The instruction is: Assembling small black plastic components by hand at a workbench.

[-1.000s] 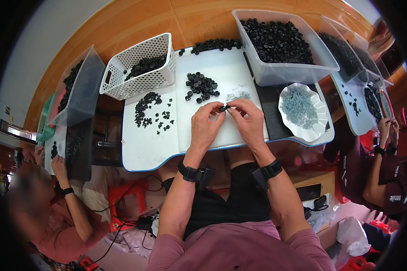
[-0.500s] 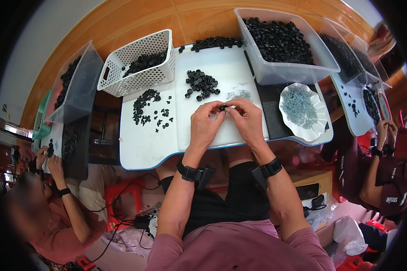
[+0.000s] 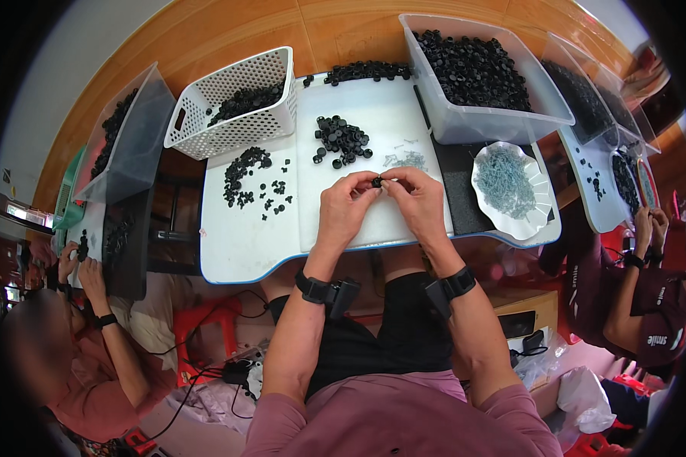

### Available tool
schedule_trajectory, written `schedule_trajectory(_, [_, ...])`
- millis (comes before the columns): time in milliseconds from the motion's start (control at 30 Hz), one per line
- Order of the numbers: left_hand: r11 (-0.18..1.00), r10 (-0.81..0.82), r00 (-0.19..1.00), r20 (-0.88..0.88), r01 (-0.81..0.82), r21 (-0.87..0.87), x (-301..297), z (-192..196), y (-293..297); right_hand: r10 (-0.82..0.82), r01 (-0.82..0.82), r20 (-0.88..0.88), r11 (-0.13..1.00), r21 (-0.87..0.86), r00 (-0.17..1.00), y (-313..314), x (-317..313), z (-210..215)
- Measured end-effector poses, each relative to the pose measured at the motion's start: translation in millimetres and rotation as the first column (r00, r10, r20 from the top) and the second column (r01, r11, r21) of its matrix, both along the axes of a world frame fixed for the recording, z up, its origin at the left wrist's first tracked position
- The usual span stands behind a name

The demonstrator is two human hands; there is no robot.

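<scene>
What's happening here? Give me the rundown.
The person's left hand and right hand together hold a small black part above the white table. A pile of black parts lies just beyond, with smaller black pieces to the left and a scalloped white plate of thin greyish pieces to the right. One co-worker is at left, another at right.

Table (image 3: 240, 244): basket (image 3: 240, 131) back left, bin (image 3: 499, 128) back right, pins (image 3: 505, 181) in plate (image 3: 539, 212) before bin
</scene>
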State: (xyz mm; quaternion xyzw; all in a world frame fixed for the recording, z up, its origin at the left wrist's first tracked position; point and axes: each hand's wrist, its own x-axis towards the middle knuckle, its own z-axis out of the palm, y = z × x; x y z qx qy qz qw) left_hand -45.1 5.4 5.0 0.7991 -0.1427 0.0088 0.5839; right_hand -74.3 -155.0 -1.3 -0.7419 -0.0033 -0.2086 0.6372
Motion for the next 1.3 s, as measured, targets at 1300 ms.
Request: schedule_trajectory(1300, [0.998,-0.05,0.995,-0.087,0.047,-0.032,0.9,4.4,2.7,0.056,-0.056,0.003,0.998,0.013,0.998,-3.5,0.5,0.7])
